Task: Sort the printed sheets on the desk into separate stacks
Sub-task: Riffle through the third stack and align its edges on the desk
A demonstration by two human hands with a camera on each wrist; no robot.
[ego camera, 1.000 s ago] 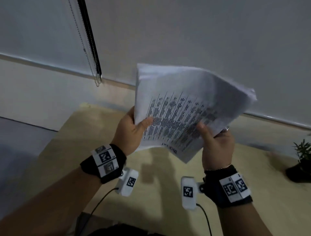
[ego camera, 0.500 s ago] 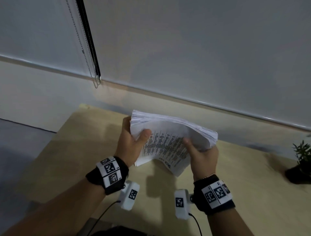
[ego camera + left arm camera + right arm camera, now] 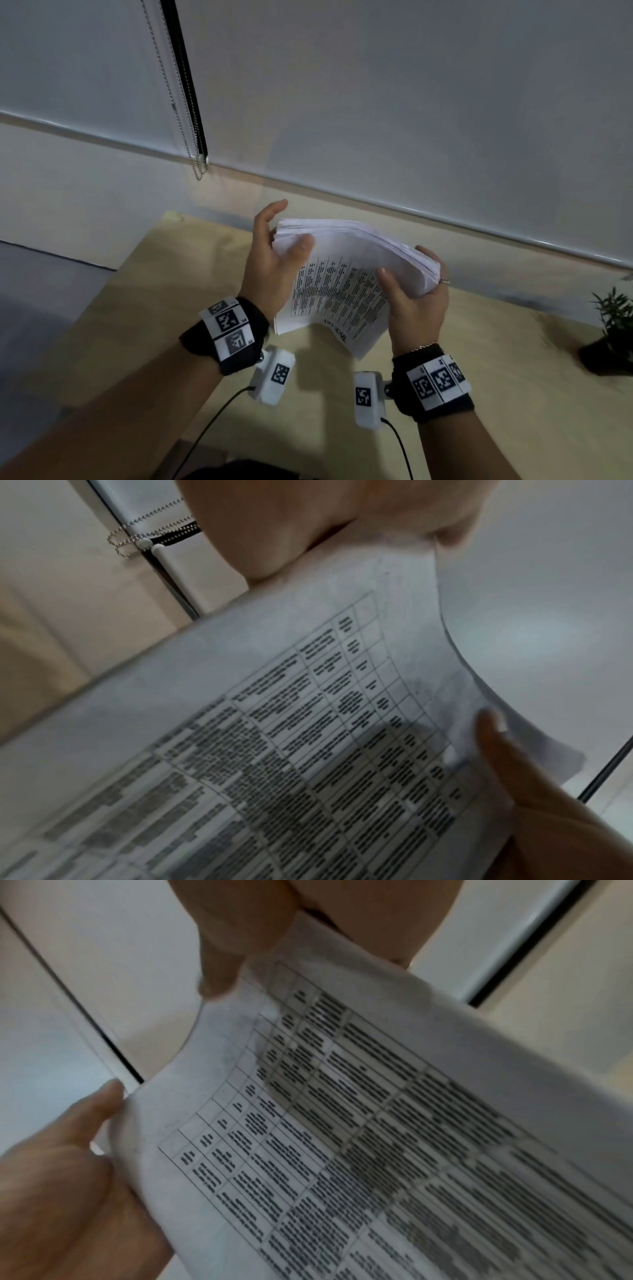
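Observation:
A thick stack of printed sheets, with a table of black text on its front page, is held in the air above the wooden desk. My left hand pinches its left corner, thumb on the front page and fingers behind, with the index finger sticking up past the top edge. My right hand grips the right edge, thumb on the print and ringed fingers wrapped behind. The stack bows upward between them. The printed page fills the left wrist view. In the right wrist view, the same page is blurred.
A small potted plant stands at the desk's right side. A roller blind with a bead chain hangs behind the desk. Bare wooden surface lies below and around my hands.
The stack has come down from a raised, upright pose to a lower, flatter tilt over the desk. My left fingers have loosened and spread behind its corner.

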